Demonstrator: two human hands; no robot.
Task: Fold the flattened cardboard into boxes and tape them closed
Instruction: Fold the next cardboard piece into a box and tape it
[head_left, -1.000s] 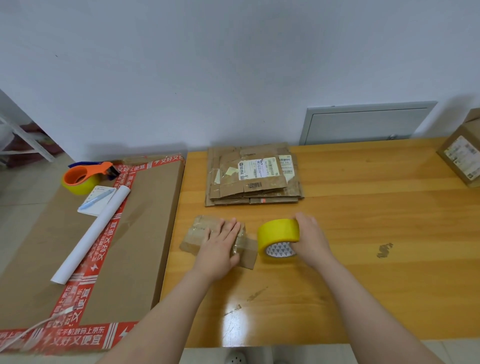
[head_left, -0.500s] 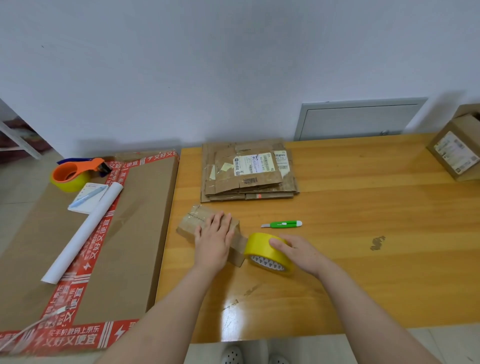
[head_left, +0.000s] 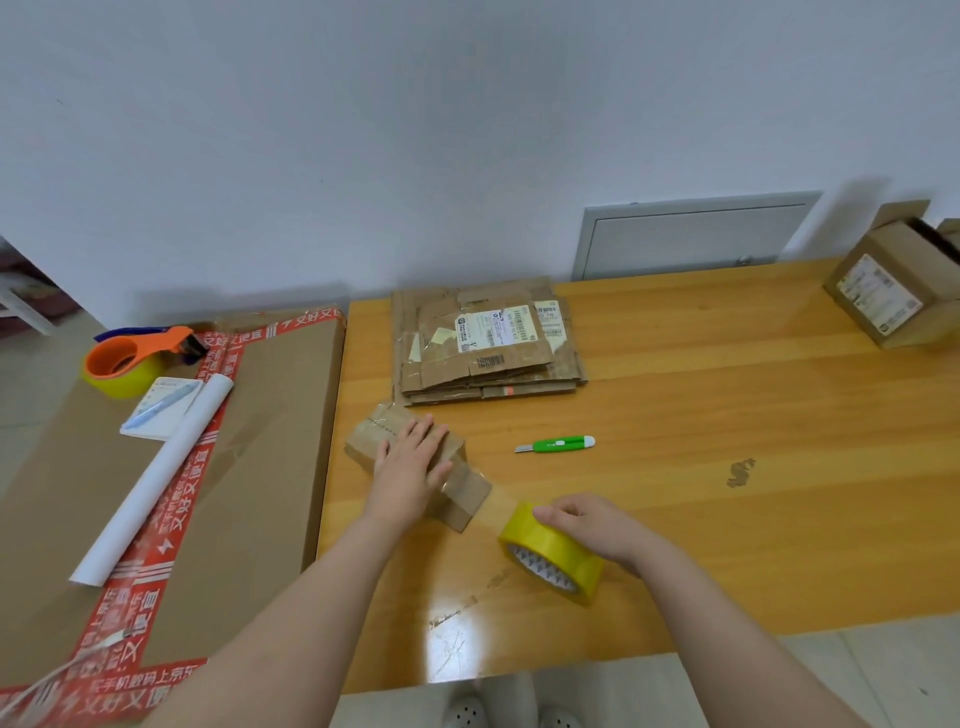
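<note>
Left hand (head_left: 410, 470) lies flat, fingers straight, pressing the small brown cardboard box (head_left: 465, 496) onto the near-left part of the wooden table (head_left: 727, 405); right hand (head_left: 597, 525) grips the yellow roll of clear tape (head_left: 553, 556), a stretched strip (head_left: 501, 506) running from it to the box's end; best to hold that strip taut and along the seam before smoothing it down; a green utility knife (head_left: 558, 445) lies beyond, unobstructed; the stack of flattened cardboard (head_left: 488, 343) waits by the wall.
</note>
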